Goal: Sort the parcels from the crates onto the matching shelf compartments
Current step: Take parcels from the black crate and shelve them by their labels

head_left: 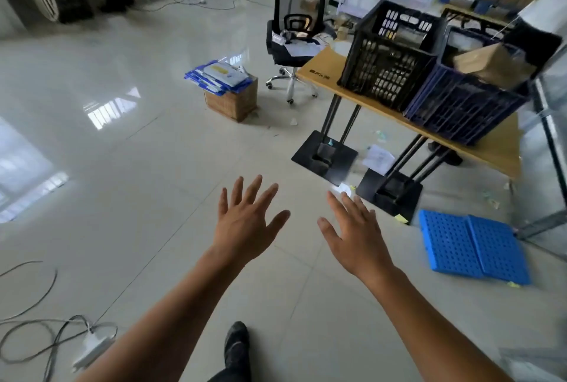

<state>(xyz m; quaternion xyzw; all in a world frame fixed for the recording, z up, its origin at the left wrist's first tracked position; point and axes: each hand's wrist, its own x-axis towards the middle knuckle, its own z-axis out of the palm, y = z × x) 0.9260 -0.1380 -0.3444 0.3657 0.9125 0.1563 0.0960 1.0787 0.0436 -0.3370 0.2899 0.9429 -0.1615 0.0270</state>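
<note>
A black crate (pixel 387 56) and a dark blue crate (pixel 460 105) stand side by side on a narrow wooden table (pixel 494 151) at the upper right. A brown parcel (pixel 491 64) sticks out of the blue crate. My left hand (pixel 245 219) and my right hand (pixel 356 231) are stretched out over the tiled floor in the lower middle, fingers spread, holding nothing. Both are well short of the crates. A metal shelf frame (pixel 549 124) runs along the right edge; its compartments are cut off.
A black office chair (pixel 294 35) stands behind the table. A cardboard box topped with blue-white envelopes (pixel 227 87) sits on the floor. A folded blue plastic panel (pixel 472 246) lies near the table's black feet (pixel 325 157). Cables and a power strip (pixel 89 348) trail at lower left.
</note>
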